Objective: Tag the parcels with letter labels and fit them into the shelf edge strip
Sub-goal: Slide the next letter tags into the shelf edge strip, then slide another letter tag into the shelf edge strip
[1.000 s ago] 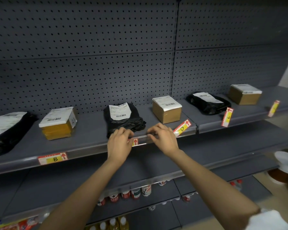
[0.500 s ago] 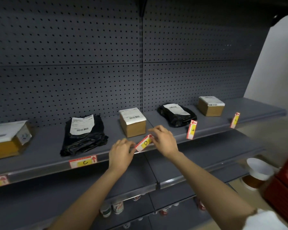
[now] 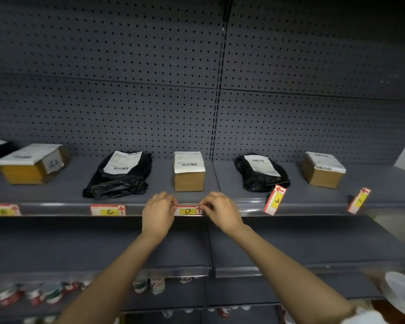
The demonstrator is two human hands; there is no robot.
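The D label (image 3: 188, 211) lies level in the clear shelf edge strip (image 3: 250, 208), below a small brown box (image 3: 189, 182). My left hand (image 3: 159, 213) pinches its left end and my right hand (image 3: 220, 212) pinches its right end. The C label (image 3: 108, 210) sits flat in the strip under a black bag parcel (image 3: 119, 181). The E label (image 3: 274, 200) and the F label (image 3: 358, 200) stick out tilted from the strip, in front of a second black bag (image 3: 260, 176) and a brown box (image 3: 322, 171). A blurred label (image 3: 2, 210) sits at far left.
A taped yellow-brown box (image 3: 31, 166) stands at the left of the grey shelf (image 3: 384, 183), pegboard (image 3: 150, 90) behind. An empty shelf lies below, then bottles and cans (image 3: 150, 285) lower down. A white bowl-like object (image 3: 402, 293) is at the lower right.
The view shifted along the shelf. The D label, tilted half a second ago, now lies level in the strip, and both hands have closed in on its ends.
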